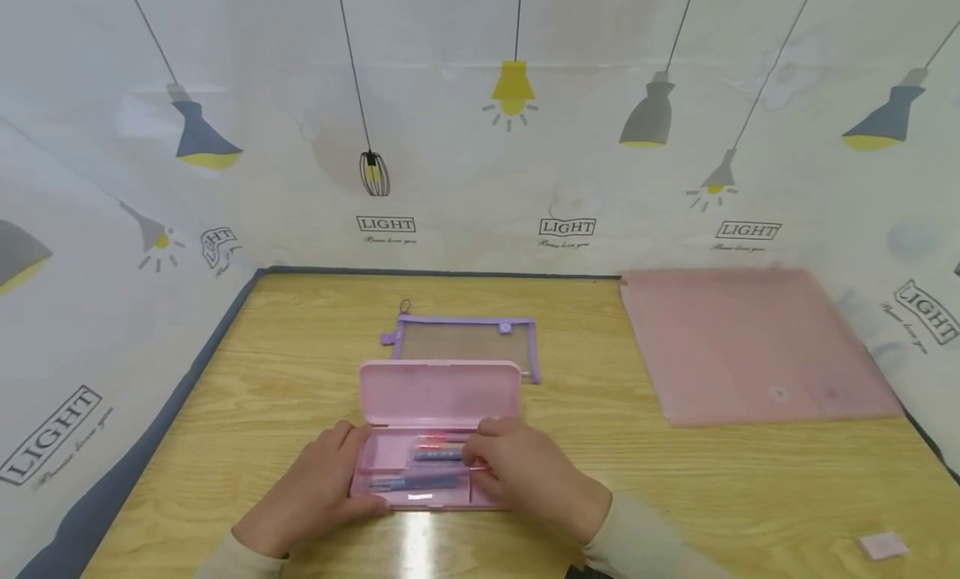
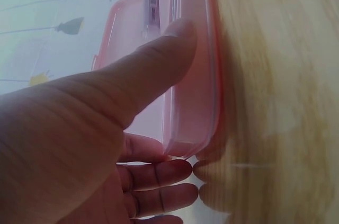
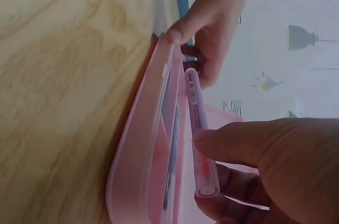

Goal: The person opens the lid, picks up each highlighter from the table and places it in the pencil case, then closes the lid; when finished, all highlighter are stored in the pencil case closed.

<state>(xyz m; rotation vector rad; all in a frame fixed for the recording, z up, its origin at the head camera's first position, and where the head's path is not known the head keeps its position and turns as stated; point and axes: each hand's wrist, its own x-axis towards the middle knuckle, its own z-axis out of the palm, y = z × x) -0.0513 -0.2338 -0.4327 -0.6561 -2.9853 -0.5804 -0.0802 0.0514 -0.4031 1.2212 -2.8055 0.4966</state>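
Observation:
A pink pencil case (image 1: 439, 394) lies open on the table, its lid raised at the back. My left hand (image 1: 318, 483) holds its left end, the thumb on the front wall (image 2: 196, 86) and the other fingers around the corner. With thumb and fingers, my right hand (image 1: 536, 475) pinches a pale pink pen (image 3: 196, 107) over the case. A barcode label and a clear end with red inside show on that pen. Inside the case lie a blue pen (image 1: 427, 482) at the front and a grey-blue pen (image 1: 437, 455) behind; a reddish one (image 1: 435, 439) is farther back.
Behind the case lies a mesh zip pouch (image 1: 465, 340) with purple edging, partly hidden by the lid. A pink folder (image 1: 757, 346) is at the back right. Toward the front right corner sits a small pink and white block (image 1: 882, 546). Printed wall sheets (image 1: 465, 229) enclose the wooden table.

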